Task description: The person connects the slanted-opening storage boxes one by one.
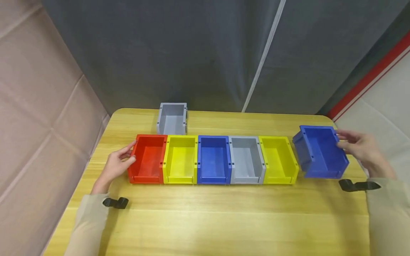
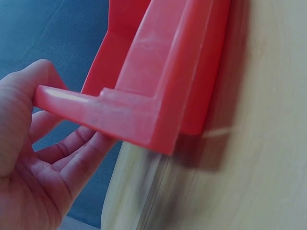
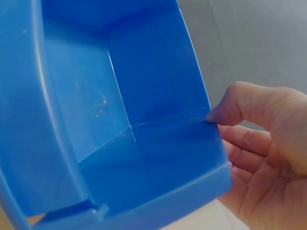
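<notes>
On the table, a red bin (image 1: 148,160) forms the left end of a joined row. My left hand (image 1: 116,164) pinches its left wall between thumb and fingers, as the left wrist view also shows. Rightward from it come a yellow bin (image 1: 180,160), a blue bin (image 1: 214,160), a grey bin (image 1: 247,160) and a second yellow bin (image 1: 279,160). Beyond the row's right end, a separate blue bin (image 1: 325,151) is tilted, its right wall pinched by my right hand (image 1: 363,147). A small gap parts it from the yellow bin. Both held bins look hollow inside.
Behind the red and yellow bins stands another grey bin (image 1: 172,119) near the table's back edge. The wooden table (image 1: 224,220) reaches toward me in front of the row. A dark curtain (image 1: 179,53) hangs behind, with pale walls at either side.
</notes>
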A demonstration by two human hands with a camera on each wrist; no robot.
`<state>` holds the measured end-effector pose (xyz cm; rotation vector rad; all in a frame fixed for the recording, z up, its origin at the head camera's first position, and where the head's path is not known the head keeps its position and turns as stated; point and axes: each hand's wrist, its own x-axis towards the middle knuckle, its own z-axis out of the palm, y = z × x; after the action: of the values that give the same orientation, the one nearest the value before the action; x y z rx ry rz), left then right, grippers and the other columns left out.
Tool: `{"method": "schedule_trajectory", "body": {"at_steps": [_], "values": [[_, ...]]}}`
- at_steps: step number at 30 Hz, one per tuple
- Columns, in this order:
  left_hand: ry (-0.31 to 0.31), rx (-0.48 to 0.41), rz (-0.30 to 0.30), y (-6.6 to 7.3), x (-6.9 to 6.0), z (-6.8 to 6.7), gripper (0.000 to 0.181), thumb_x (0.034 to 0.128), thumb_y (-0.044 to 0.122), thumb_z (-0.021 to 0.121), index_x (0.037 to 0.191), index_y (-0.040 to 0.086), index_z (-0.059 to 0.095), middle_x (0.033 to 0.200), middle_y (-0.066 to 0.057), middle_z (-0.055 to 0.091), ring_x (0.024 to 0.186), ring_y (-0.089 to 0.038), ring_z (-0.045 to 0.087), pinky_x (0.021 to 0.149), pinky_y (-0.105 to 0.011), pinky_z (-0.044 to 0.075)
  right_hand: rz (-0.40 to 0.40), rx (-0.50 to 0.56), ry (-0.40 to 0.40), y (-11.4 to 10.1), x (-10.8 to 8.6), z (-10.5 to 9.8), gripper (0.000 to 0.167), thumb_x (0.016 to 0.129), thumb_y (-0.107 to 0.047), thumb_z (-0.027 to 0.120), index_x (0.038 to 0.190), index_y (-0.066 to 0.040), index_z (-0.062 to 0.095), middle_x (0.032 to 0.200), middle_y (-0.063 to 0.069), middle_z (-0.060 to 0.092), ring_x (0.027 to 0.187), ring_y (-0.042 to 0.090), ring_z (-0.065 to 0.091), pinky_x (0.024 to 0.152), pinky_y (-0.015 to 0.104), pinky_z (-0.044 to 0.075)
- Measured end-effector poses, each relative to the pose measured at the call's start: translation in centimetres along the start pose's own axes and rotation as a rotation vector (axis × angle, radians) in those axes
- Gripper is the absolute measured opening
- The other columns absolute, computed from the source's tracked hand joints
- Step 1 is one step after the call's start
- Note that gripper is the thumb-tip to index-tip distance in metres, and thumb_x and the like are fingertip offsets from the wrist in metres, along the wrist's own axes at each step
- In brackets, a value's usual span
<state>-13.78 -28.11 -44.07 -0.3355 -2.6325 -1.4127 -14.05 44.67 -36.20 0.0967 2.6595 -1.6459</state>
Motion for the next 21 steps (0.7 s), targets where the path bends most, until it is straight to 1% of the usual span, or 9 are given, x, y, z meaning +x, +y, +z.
{"method": "schedule_trajectory", "body": {"at_steps": [4,5,7,10,13,15,17,19,21], "values": [[-0.005,0.013,-0.015,2.6,-0.3,-0.2,0.047,0.0818,-0.012,0.057,0.128,-0.014,0.047,0.087,-0.025,0.058,0.073,-0.016,0.059,0.064,-0.008,0.048,0.005,-0.025,0.013,0.3,-0.1,0.4,0.045,0.086,0.002,0.061,0.097,-0.042,0.06,0.085,-0.027,0.061,0.073,-0.009,0.058,0.056,0.013,0.05],[-0.004,0.012,-0.016,2.6,-0.2,-0.2,0.047,0.0817,-0.012,0.057,0.128,-0.014,0.047,0.087,-0.025,0.058,0.073,-0.016,0.059,0.064,-0.008,0.048,-0.001,-0.035,0.012,0.4,-0.1,0.5,0.045,0.086,0.002,0.06,0.097,-0.042,0.059,0.085,-0.028,0.06,0.073,-0.01,0.057,0.056,0.013,0.049],[-0.005,0.011,-0.019,2.3,-0.2,-0.1,0.048,0.0816,-0.012,0.057,0.128,-0.014,0.047,0.086,-0.025,0.058,0.073,-0.016,0.059,0.064,-0.008,0.048,-0.004,-0.065,0.012,0.5,0.0,0.5,0.045,0.087,0.001,0.06,0.097,-0.042,0.058,0.085,-0.029,0.059,0.073,-0.011,0.056,0.056,0.013,0.049],[-0.004,0.011,-0.027,0.8,0.0,0.0,0.05,0.0814,-0.012,0.058,0.13,-0.012,0.047,0.088,-0.023,0.058,0.074,-0.013,0.059,0.063,-0.007,0.048,0.008,-0.109,0.005,0.7,0.1,0.6,0.039,0.088,-0.002,0.061,0.103,-0.037,0.057,0.085,-0.031,0.057,0.073,-0.012,0.056,0.057,0.013,0.05],[0.0,0.012,-0.026,-0.6,0.1,0.0,0.052,0.0811,-0.012,0.059,0.132,-0.008,0.047,0.089,-0.022,0.059,0.074,-0.01,0.059,0.063,-0.008,0.048,0.03,-0.176,-0.004,0.8,0.3,0.7,0.032,0.089,-0.007,0.06,0.119,-0.019,0.057,0.085,-0.033,0.054,0.074,-0.012,0.055,0.058,0.013,0.05],[0.003,0.012,-0.024,-1.2,0.1,0.1,0.053,0.0814,-0.01,0.06,0.133,-0.006,0.048,0.09,-0.021,0.059,0.075,-0.01,0.059,0.064,-0.008,0.048,0.049,-0.214,-0.016,0.9,0.6,0.7,0.042,0.09,-0.012,0.061,0.13,-0.002,0.05,0.085,-0.035,0.051,0.074,-0.012,0.054,0.059,0.014,0.05],[0.004,0.004,-0.016,-1.5,0.1,0.1,0.053,0.0818,-0.009,0.06,0.133,-0.005,0.048,0.09,-0.021,0.059,0.076,-0.009,0.059,0.064,-0.008,0.049,0.069,-0.238,-0.027,1.0,0.8,0.8,0.053,0.091,-0.014,0.06,0.133,0.012,0.04,0.085,-0.035,0.05,0.075,-0.013,0.053,0.06,0.014,0.051],[0.001,-0.003,-0.009,-1.5,0.1,0.1,0.053,0.0826,-0.009,0.059,0.134,-0.004,0.048,0.09,-0.021,0.058,0.076,-0.004,0.057,0.065,-0.009,0.049,0.077,-0.235,-0.037,1.1,1.1,0.7,0.055,0.091,-0.014,0.059,0.134,0.014,0.038,0.085,-0.035,0.05,0.075,-0.012,0.053,0.061,0.015,0.051],[-0.001,-0.006,-0.004,-1.5,0.1,0.1,0.052,0.0831,-0.008,0.059,0.134,-0.004,0.047,0.09,-0.021,0.058,0.076,0.001,0.055,0.065,-0.008,0.049,0.082,-0.239,-0.042,1.1,1.3,0.6,0.049,0.092,-0.013,0.058,0.132,0.01,0.041,0.084,-0.036,0.05,0.075,-0.012,0.054,0.061,0.015,0.051]]}}
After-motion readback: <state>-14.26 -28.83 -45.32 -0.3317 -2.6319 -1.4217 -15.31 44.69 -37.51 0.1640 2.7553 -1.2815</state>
